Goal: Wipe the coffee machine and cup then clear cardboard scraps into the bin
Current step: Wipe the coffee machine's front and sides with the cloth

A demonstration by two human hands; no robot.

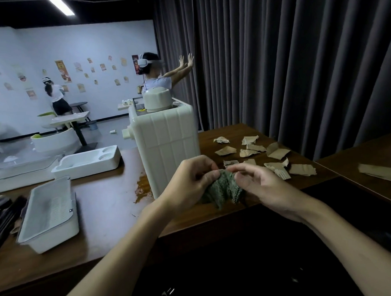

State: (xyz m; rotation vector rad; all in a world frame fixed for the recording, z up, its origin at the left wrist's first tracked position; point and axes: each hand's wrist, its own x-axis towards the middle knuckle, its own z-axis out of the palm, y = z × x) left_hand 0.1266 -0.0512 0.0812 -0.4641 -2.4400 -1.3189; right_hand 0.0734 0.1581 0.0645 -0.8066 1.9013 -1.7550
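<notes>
Pinched by left grip (189,181) and right grip (260,185): green cloth (222,189); coffee machine (168,144) just behind; cardboard scraps (257,154) right.

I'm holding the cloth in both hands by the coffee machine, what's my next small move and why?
Probably press the green cloth onto the near side of the coffee machine and start wiping. Your left hand and right hand both pinch the cloth right beside it, and the cardboard scraps come later.
</notes>
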